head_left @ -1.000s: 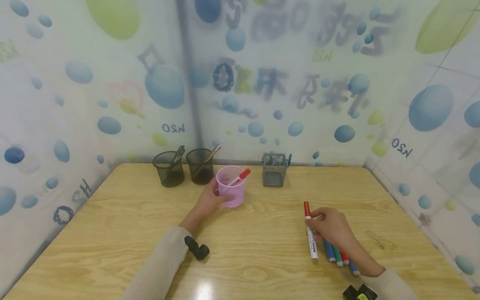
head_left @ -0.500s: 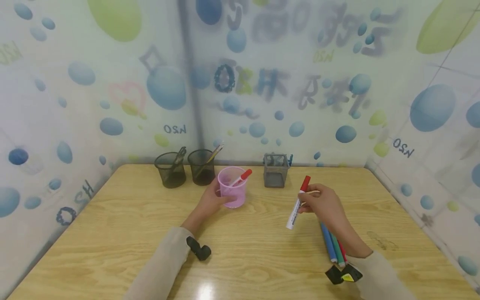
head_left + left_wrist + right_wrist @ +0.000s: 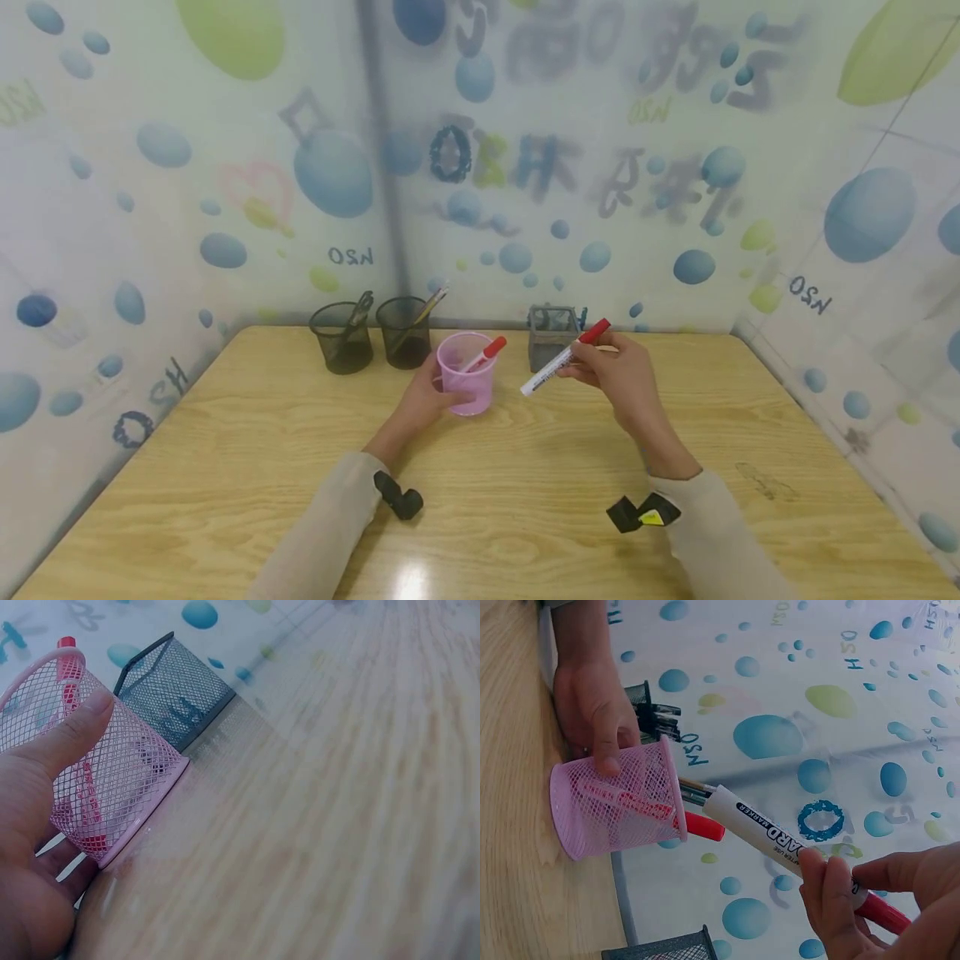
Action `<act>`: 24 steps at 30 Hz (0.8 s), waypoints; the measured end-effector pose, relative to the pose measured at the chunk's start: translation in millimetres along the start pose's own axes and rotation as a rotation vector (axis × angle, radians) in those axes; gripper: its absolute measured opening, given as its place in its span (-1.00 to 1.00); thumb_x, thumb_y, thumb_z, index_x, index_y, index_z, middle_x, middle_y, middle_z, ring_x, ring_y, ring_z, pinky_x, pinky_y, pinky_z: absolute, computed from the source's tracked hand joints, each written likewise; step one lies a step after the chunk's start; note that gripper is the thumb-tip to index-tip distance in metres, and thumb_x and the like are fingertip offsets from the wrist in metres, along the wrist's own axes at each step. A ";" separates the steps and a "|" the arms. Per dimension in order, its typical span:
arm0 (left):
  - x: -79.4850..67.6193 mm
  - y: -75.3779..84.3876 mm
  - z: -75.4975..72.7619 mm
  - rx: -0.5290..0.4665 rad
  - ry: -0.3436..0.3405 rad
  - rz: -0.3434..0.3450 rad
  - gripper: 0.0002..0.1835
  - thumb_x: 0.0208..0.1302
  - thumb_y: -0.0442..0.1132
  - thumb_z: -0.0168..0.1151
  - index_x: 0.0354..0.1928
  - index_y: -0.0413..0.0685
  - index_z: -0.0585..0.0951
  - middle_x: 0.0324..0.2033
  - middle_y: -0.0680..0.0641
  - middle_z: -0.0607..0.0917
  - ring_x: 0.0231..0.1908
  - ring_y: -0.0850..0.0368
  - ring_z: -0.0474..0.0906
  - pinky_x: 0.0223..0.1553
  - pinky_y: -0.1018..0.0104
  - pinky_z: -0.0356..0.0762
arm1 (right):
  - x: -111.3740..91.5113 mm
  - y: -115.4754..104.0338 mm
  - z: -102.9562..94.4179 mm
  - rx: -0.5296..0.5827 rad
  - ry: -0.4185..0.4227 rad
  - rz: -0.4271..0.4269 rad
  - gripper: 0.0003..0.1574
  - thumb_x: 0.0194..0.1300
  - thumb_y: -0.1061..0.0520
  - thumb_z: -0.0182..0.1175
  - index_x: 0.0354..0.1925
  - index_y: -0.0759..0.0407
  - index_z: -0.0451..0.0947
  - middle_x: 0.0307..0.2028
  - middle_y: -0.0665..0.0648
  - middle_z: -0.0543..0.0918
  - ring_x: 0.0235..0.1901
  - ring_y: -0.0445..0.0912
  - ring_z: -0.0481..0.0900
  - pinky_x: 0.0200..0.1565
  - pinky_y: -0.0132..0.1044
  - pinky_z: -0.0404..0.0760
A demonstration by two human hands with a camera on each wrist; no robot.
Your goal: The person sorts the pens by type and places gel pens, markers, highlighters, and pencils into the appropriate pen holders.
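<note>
A pink mesh pen cup (image 3: 482, 390) stands upright on the table, with my left hand (image 3: 416, 408) gripping its left side, thumb across the front. Inside it leans a red-capped marker (image 3: 494, 347), cap sticking out over the rim. My right hand (image 3: 628, 379) pinches a second whiteboard marker (image 3: 549, 372), white with a red cap, in the air right of the cup. The right wrist view has this marker's white end (image 3: 724, 801) pointing towards the cup's mouth, seemingly apart from it. Through the mesh in the left wrist view, the first marker (image 3: 90, 791) slants down to the base.
Two black mesh cups (image 3: 341, 346) (image 3: 405, 342) with pens and other slim items stand at the back left. Behind my right hand is a grey square mesh holder (image 3: 543, 350). A patterned wall (image 3: 480, 242) borders the wooden table (image 3: 480, 517).
My right hand has lifted the red-capped marker off the table and carried it left towards the pink cup, tilting it. The loose markers on the table are now hidden behind my right arm.
</note>
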State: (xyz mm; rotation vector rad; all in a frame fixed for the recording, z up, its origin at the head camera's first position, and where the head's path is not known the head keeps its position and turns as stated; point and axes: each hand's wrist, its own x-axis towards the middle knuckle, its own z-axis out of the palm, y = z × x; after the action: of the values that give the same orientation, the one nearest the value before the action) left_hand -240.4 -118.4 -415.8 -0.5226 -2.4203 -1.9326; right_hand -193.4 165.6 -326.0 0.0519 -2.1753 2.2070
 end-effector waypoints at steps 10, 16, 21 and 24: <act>4.3 -8.5 2.5 -0.016 0.010 0.002 -0.10 -0.03 -0.39 0.47 0.34 -0.27 0.17 0.21 -0.32 0.38 0.16 -0.28 0.39 0.12 -0.02 0.43 | 11.1 -5.2 25.5 0.153 0.043 -0.032 -0.59 0.31 0.19 0.22 -0.02 0.45 0.39 -0.32 0.24 0.69 -0.39 -0.03 0.72 -0.14 -0.22 0.63; 14.3 -34.6 4.3 -0.034 0.037 0.035 -0.08 -0.05 -0.42 0.48 0.37 -0.11 0.21 0.16 -0.28 0.42 0.08 -0.27 0.46 0.04 0.00 0.51 | 19.0 -1.9 39.7 0.196 0.057 -0.055 -0.60 0.30 0.18 0.24 -0.04 0.45 0.40 -0.29 0.29 0.68 -0.38 -0.03 0.72 -0.15 -0.23 0.64; 14.6 -36.1 3.9 -0.024 0.050 0.051 -0.14 -0.04 -0.40 0.46 0.35 -0.04 0.27 0.10 -0.25 0.48 0.02 -0.23 0.52 -0.02 0.03 0.55 | 26.6 3.6 49.7 0.223 0.084 -0.052 -0.63 0.31 0.22 0.22 -0.04 0.46 0.41 -0.26 0.34 0.66 -0.42 -0.06 0.72 -0.17 -0.23 0.65; 14.5 -35.5 3.4 -0.044 0.030 0.057 -0.17 0.00 -0.38 0.44 0.34 -0.03 0.29 0.06 -0.26 0.49 -0.02 -0.22 0.54 -0.03 0.03 0.56 | 31.2 8.5 55.2 0.236 0.103 -0.068 -0.66 0.30 0.25 0.21 -0.06 0.48 0.42 -0.27 0.35 0.62 -0.44 -0.07 0.71 -0.19 -0.23 0.66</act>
State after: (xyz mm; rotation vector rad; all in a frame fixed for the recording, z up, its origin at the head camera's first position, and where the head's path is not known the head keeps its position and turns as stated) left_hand -262.5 -118.2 -447.3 -0.5534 -2.3233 -1.9602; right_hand -225.3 110.4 -332.0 0.0190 -1.8255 2.3600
